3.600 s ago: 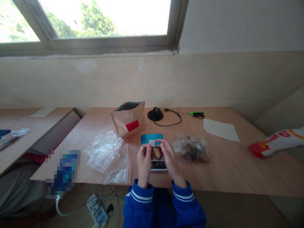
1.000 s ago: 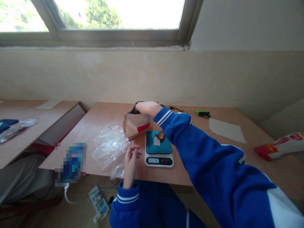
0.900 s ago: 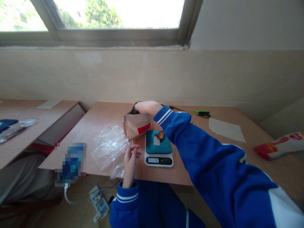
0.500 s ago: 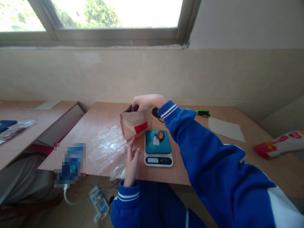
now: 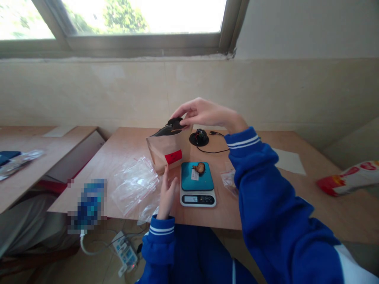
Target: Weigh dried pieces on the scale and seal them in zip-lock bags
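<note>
My right hand [image 5: 204, 112] is at the mouth of a brown paper pouch [image 5: 160, 149] with a red label [image 5: 173, 157]. Its thumb and fingers pinch a dark, wrinkled piece [image 5: 175, 122] at the pouch's dark opening; its kind is unclear. Palm up, with fingers apart, my left hand [image 5: 167, 195] is by the lower front of the pouch and holds nothing. A white kitchen scale [image 5: 197, 205] with a blue plate [image 5: 186, 183] stands right of it. On the plate lie a brown dried piece, perhaps a mushroom [image 5: 201, 168], and a small white label [image 5: 194, 174].
Clear zip bags [image 5: 133, 185] lie left of the pouch, another small bag [image 5: 229, 181] right of the scale. Behind are a black round device [image 5: 199, 137] with a cable, and white paper [image 5: 288, 161]. A red-and-white package [image 5: 349, 179] lies right; a pixelated object [image 5: 89, 205] is left.
My right hand has risen out of the pouch and moved right, bringing the dark piece into view at the opening. My left hand has shifted slightly right and remains open.
</note>
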Motion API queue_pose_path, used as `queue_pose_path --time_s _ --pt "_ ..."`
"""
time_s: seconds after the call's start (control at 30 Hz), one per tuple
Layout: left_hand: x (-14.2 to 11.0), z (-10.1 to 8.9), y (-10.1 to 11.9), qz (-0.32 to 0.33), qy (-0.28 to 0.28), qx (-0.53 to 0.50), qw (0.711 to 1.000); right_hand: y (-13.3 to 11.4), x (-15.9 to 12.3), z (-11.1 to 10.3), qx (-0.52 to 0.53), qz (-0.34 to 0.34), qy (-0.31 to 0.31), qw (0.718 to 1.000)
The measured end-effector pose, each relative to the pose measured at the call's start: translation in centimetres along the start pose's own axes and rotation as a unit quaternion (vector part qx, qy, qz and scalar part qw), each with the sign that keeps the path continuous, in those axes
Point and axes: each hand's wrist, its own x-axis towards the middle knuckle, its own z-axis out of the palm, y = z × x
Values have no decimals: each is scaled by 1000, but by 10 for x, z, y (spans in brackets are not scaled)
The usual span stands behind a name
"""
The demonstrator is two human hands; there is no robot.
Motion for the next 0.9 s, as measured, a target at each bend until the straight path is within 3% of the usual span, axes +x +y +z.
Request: queue_pose_path --time_s 0.13,0.2,0.33,0.47,0.7,0.9 --pt "11 -3 -4 -10 12 -10 1000 6 -45 19 55 -31 67 996" --pt "14 -5 -5 -9 18 -11 1000 21 -62 39 50 -1 49 998" --pt "11 -8 -7 -12 36 -6 999 69 -80 80 -52 127 23 990" --pt "-1 -7 -10 -14 40 -3 999 101 -84 108 -125 144 16 982" --pt "-16 7 -8 2 -14 14 1000 115 -81 126 -143 139 -27 979" --pt "-20 8 -2 40 -88 75 992 123 -90 126 -86 132 7 987"
